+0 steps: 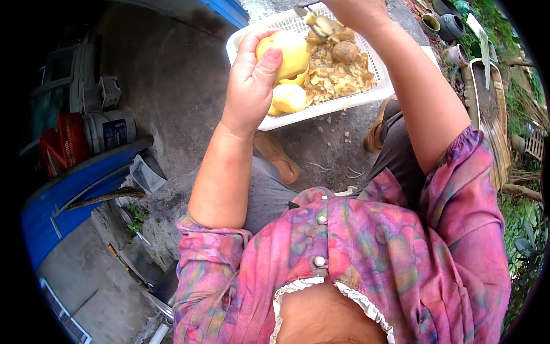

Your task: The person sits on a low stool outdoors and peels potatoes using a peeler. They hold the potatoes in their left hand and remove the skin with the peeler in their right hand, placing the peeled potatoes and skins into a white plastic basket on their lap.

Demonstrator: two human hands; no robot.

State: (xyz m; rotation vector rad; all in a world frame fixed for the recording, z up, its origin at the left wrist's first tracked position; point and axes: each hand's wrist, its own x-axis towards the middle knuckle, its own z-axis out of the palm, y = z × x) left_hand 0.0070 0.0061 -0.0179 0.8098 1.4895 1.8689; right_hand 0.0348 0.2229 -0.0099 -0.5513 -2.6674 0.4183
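Peeling appears under way — the left hand (250, 79) curls fingers and thumb snugly around a peeled potato (291, 47) above a white plastic basket (344, 104); the right hand's (359, 12) grip, cropped, cannot be told. Next calls for laying it down — clear of peelings (338, 80) crowding an unpeeled potato (345, 52).

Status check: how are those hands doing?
Left hand gripping peeled yellow potato. Right hand partly out of frame, grip unclear. White basket beneath, peelings heaped; nothing visibly in the way.
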